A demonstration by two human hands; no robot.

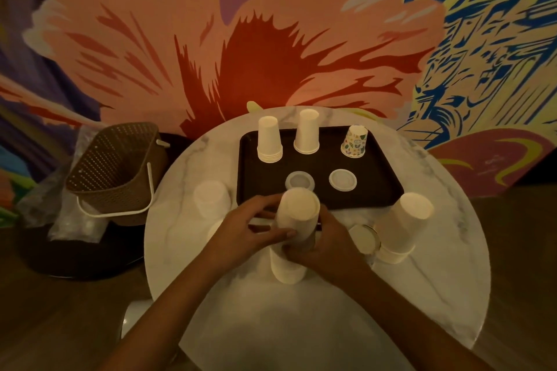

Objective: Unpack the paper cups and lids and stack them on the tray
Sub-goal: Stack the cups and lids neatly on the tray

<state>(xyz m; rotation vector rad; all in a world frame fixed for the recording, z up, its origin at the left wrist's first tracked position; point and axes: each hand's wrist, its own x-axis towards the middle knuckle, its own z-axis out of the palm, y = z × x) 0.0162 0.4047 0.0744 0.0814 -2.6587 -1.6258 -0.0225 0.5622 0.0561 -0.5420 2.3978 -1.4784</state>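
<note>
Marble table (301, 325), task seemingly midway: left hand (250, 229) and right hand (325, 245) grip a cup stack (298, 217), part-filled tray (244, 166) beyond them, another stack (404, 221) to their right.

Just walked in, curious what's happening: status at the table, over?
Left hand and right hand grip the upturned cup stack. Stack in front of tray, not yet on it. Lid just beyond, possibly in the way.

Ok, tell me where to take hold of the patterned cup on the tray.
Grip the patterned cup round its sidewall, coming down from above. It stands upside down on the tray, narrow closed base up, with open space on either side.
</note>
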